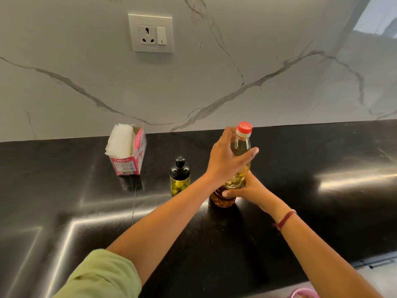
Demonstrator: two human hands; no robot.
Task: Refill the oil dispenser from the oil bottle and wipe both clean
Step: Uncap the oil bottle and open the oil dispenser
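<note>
Left hand [225, 160] curled round oil bottle [241, 145] shoulder, right hand [249, 190] gripping its base; dispenser [180, 175] just left, on bench [311, 211].

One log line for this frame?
left hand: grips bottle shoulder; right hand: grips bottle base; cap: on; dispenser: closed, untouched; bottle: upright on counter

Pretty clearly a home kitchen. A glossy black stone countertop [300, 190] runs along a white marble-look backsplash with grey veins [236, 50], and a white wall socket with a switch [150, 33] is set into that wall above the counter. On the counter are a clear plastic oil bottle [241, 147] with a red cap, a small glass oil dispenser with a black top [179, 177] and a pink cardboard box of white tissues [131, 160].
</note>
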